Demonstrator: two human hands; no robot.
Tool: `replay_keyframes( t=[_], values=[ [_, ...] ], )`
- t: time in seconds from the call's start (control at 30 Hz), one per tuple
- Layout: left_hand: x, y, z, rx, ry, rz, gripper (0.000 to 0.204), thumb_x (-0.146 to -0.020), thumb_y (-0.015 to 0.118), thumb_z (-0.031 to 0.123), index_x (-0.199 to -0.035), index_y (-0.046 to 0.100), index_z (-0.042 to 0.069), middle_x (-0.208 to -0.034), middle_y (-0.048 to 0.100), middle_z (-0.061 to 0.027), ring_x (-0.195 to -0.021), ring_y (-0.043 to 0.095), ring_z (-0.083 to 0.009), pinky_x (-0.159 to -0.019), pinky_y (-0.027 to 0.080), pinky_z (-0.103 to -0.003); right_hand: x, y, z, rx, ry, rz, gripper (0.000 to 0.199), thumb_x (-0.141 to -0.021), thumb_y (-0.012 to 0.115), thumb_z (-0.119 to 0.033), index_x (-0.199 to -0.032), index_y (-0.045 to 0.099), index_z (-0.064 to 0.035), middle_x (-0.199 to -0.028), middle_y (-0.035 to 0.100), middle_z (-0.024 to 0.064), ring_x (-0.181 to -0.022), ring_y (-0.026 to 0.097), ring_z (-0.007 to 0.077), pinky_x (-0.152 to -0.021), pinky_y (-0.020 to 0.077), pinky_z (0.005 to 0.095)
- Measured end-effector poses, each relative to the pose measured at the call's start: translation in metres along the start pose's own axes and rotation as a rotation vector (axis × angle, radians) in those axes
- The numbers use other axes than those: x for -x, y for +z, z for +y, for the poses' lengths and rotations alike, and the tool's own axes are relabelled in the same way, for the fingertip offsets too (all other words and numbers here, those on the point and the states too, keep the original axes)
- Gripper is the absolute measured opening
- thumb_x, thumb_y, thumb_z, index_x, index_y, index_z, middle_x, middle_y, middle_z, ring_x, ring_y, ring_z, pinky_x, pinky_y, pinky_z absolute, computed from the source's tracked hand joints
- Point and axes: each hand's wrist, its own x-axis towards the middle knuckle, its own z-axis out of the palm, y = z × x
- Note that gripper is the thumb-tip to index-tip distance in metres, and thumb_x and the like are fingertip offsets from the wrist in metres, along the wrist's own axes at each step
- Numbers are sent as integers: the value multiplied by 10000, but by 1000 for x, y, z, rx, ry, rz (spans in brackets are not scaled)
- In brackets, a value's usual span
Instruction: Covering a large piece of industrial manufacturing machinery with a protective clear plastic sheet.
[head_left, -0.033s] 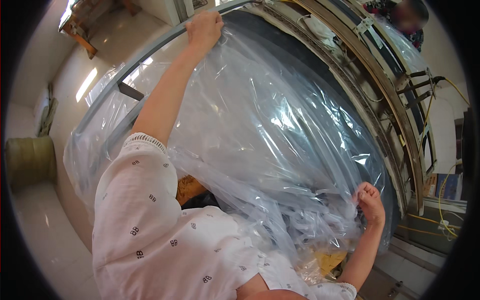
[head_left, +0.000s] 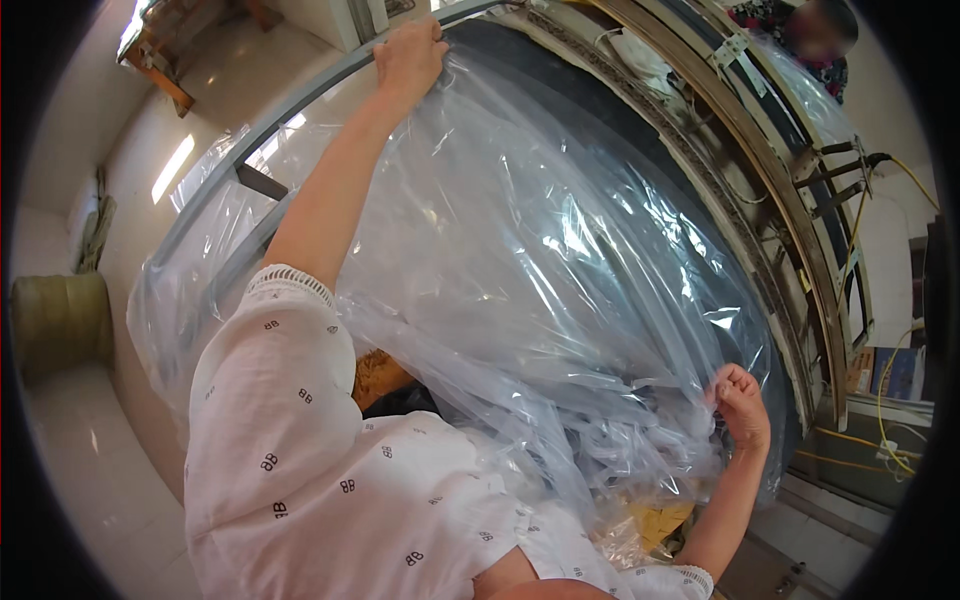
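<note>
A large sheet of clear plastic film (head_left: 530, 270) is spread over a dark flat surface (head_left: 590, 120) with a grey frame edge (head_left: 300, 95). My left hand (head_left: 408, 55) reaches far up and presses the film's top edge against that frame. At the lower right my right hand (head_left: 742, 402) is closed on a bunched fold of the same film. The film crumples into folds near my chest, over my white patterned sleeve (head_left: 300, 440).
A metal machine frame with rails and cables (head_left: 800, 200) runs along the right. Another person (head_left: 810, 35) stands at the top right. A yellowish roll (head_left: 60, 320) sits at the left on the pale floor. A wooden piece (head_left: 160, 70) lies at the top left.
</note>
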Motion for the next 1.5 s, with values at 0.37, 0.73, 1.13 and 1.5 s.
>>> replay_keyframes(
  t=[0.37, 0.73, 1.13, 1.5],
  values=[
    [-23, 23, 11, 554, -178, 10, 251, -827, 562, 252, -881, 622, 13, -788, 620, -106, -776, 582, -215, -713, 445, -351, 22, 30, 0, 104, -262, 217, 215, -776, 645, -205, -823, 453, -121, -602, 366, -70, -509, 342, 23, -447, 255, 173],
    [-49, 70, 18, -37, 484, 74, 190, -894, 455, 152, -981, 498, -12, -950, 538, -214, -920, 517, -380, -778, 410, -433, 79, 0, 165, 839, 466, -82, 323, -742, 586, -344, -884, 677, -69, -799, 656, 81, -777, 609, 203, -677, 451, 366],
    [-44, 65, 10, -81, 441, 15, 197, -854, 424, 91, -976, 500, -43, -983, 531, -228, -946, 506, -389, -798, 406, -437, 249, -141, 231, 1392, 717, 1474, 149, -748, 550, -162, -804, 688, -148, -787, 655, 84, -823, 606, 257, -688, 420, 426],
    [-91, 80, -92, -84, 214, 18, 255, -719, 484, 135, -877, 525, -62, -937, 539, -249, -891, 531, -398, -770, 414, -476, 194, -174, 141, 1562, -314, 1408, 273, -738, 605, -265, -1001, 606, -190, -1014, 581, -5, -1081, 465, 213, -880, 366, 442]
  ],
)
